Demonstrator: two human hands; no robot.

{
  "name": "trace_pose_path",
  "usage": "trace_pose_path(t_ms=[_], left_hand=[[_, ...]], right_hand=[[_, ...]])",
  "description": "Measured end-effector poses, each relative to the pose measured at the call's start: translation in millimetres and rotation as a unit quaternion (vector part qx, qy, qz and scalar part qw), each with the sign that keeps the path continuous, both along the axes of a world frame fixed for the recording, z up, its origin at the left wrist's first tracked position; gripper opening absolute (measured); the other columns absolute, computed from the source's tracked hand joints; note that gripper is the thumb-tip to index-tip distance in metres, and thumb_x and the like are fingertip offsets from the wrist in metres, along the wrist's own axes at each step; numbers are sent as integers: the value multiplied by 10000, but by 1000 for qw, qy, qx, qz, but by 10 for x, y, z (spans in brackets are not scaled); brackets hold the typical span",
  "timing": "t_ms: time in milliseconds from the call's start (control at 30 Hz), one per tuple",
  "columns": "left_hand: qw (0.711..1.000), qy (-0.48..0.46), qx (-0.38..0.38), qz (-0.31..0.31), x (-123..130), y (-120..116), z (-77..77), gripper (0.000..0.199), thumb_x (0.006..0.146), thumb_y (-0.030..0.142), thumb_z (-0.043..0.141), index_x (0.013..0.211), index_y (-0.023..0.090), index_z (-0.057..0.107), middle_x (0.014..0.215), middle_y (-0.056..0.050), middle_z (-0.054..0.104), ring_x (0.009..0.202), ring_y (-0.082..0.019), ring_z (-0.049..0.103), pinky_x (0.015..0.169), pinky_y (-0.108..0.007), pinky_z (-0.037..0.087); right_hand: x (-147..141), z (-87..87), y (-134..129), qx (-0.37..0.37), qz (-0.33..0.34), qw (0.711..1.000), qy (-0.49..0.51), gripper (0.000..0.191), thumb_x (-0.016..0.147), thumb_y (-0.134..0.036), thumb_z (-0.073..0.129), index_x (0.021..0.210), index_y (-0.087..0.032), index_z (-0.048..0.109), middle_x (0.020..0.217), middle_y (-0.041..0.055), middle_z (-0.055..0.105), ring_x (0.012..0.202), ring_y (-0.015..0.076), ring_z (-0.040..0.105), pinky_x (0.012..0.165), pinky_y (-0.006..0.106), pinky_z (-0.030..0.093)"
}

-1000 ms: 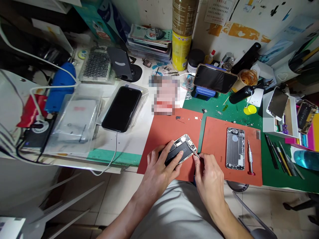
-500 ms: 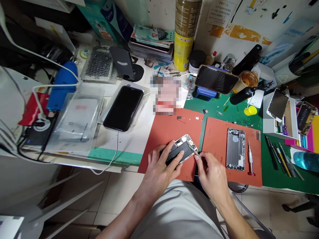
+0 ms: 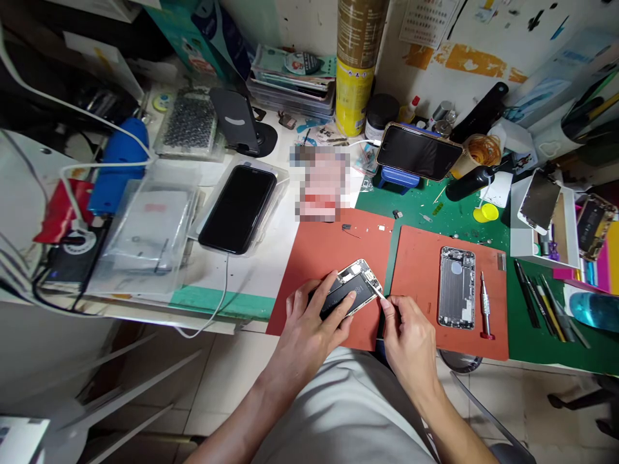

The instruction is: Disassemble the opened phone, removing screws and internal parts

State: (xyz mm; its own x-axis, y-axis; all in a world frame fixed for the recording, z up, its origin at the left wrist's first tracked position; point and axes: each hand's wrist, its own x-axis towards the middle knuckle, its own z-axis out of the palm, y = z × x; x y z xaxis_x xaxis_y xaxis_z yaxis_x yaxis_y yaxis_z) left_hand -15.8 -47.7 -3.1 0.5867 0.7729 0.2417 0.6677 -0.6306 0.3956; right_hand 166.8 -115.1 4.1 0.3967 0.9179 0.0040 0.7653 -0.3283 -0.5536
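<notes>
Open phone [image 3: 358, 282] is just below center of frame, over the orange mat [image 3: 322, 248]. Left hand [image 3: 315, 317] is clamped on it, fingers spread across the top. Right hand [image 3: 410, 327], lower right of center, has a thin tool [image 3: 379, 294] pinched tight, tip at the phone's right side. Shell [image 3: 456, 288] and screwdriver [image 3: 485, 308] lie further right.

Two hands [image 3: 309, 322] [image 3: 411, 332], two red mats [image 3: 329, 241] [image 3: 416, 264], two opened phone bodies [image 3: 358, 283] [image 3: 456, 288] on them — one red-ended screwdriver [image 3: 485, 309], one tall can [image 3: 355, 77].
</notes>
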Motion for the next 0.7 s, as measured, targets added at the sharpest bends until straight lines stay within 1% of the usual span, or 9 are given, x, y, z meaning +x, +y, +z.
trace_pose_path(t_ms=[233, 500, 700], left_hand=[[1000, 1, 1, 1, -6, -1, -2, 355, 958, 193, 692, 1304, 269, 706, 1513, -175, 558, 1200, -345, 561, 949, -543, 543], [1000, 4, 2, 2, -2, -4, -9, 358, 956, 195, 694, 1304, 274, 706, 1515, -168, 558, 1194, -346, 566, 948, -543, 539], [1000, 0, 4, 1, -2, -8, -23, 381, 951, 185, 701, 1319, 280, 693, 1520, -166, 554, 1200, -347, 569, 937, -542, 541]], right_hand=[[-9, -8, 1, 0, -2, 1000, -7, 371, 1126, -411, 399, 957, -197, 649, 826, 32, 679, 654, 177, 618, 625, 288, 388], [-11, 22, 11, -9, -4, 1000, -2, 378, 1127, -425, 389, 947, -201, 635, 817, 28, 672, 635, 174, 602, 618, 287, 382], [-28, 35, 3, -16, -12, 1000, 2, 369, 1124, -439, 384, 960, -208, 620, 813, 27, 687, 639, 181, 623, 615, 287, 394]])
